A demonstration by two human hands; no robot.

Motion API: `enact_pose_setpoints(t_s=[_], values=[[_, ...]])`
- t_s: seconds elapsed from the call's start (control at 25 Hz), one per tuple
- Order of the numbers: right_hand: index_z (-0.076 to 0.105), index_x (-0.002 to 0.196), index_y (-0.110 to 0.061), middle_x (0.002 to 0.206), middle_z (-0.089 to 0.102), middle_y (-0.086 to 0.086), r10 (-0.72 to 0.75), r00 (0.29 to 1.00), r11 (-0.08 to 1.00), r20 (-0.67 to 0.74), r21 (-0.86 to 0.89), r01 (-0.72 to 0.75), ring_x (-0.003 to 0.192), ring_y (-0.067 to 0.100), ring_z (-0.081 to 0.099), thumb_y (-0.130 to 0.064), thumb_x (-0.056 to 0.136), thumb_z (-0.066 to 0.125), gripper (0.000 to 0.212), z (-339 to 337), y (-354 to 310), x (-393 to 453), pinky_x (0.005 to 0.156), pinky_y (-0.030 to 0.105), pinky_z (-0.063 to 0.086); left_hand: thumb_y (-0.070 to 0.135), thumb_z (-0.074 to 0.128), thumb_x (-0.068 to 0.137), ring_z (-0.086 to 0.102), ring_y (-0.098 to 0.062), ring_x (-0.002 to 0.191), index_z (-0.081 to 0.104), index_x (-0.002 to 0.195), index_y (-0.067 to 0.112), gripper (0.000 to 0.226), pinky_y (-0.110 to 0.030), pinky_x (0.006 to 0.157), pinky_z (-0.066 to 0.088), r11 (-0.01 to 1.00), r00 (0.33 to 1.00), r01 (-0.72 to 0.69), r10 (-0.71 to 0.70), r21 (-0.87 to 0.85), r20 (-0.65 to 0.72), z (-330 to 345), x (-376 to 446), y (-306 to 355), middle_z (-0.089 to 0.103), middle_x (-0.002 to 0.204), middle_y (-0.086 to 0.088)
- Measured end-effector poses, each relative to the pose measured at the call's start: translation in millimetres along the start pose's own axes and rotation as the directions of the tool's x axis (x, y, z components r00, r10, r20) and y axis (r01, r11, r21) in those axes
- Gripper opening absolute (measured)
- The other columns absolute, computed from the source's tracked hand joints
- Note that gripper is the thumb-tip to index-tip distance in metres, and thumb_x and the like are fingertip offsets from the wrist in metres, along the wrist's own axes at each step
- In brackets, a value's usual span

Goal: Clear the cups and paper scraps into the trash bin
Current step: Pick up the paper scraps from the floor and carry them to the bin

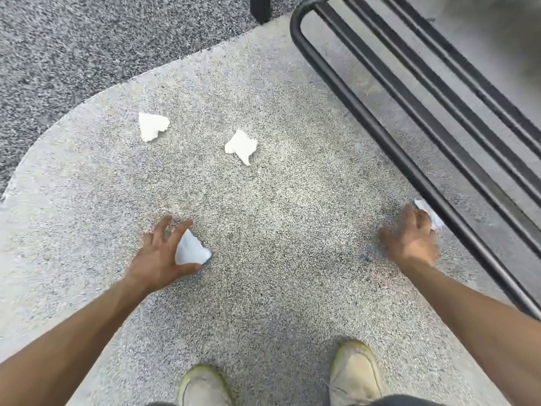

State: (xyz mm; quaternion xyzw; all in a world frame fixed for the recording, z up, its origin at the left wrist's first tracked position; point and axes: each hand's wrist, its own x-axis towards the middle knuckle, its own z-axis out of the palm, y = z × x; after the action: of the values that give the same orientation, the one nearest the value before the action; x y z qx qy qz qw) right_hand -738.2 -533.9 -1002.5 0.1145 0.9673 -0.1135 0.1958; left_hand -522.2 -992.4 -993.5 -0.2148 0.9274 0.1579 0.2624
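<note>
pale speckled concrete fills most of the view, a rounded pad that gives way to darker, coarser gravel at the far left.

nearest of all, two worn light shoes with yellowish edging stand on the pad – the left shoe and the right shoe, toes pointing away.

both bare forearms reach out and down over the ground. the left hand has its fingers spread and its thumb hooked under a white paper scrap; the scrap sits between thumb and forefinger, pinched at its edges. the right hand is blurred; its fingers curl over a second white scrap lying just beside the near bar of a black metal frame, and it seems to touch the paper, but i cannot tell whether it grips it.

farther out, two more torn white pieces lie flat on the concrete, well apart from both hands – the middle scrap and, to its left and a little farther, the far-left scrap.

black tubular metal frame – several parallel bars with a rounded far corner – runs diagonally down the right side, from the far middle to the near right edge. a dark upright object shows at the far edge, cut off by the frame of the view.
</note>
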Motion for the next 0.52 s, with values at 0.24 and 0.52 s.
enact_pose_setpoints(t_s=[0.24,0.52], values=[[0.030,0.136,-0.037,0.130,0.056,0.018,0.116,0.964,0.983,-0.240,-0.108,-0.145,0.124,0.040,0.048,-0.051,0.080,0.067,0.069,-4,-1,13,0.103,0.063,0.029,0.057,0.078,0.067,0.044,-0.038,0.127,0.023,0.145,0.042,0.097,-0.063,0.085,0.051,0.997,0.996,-0.079,0.079,-0.003,-0.030,0,7,8,0.010,0.154,-0.001],[0.046,0.138,-0.016,0.135,0.052,0.018,0.028,0.997,0.998,-0.077,0.063,-0.024,0.121,0.039,0.049,-0.029,0.095,0.047,0.045,-19,17,32,0.098,0.051,0.040,0.029,0.070,0.086,0.060,-0.030,0.102,0.059,0.121,0.026,0.037,-0.044,0.064,0.060,0.983,0.976,-0.182,0.179,-0.013,-0.127,-1,7,15,0.043,0.134,-0.008]])
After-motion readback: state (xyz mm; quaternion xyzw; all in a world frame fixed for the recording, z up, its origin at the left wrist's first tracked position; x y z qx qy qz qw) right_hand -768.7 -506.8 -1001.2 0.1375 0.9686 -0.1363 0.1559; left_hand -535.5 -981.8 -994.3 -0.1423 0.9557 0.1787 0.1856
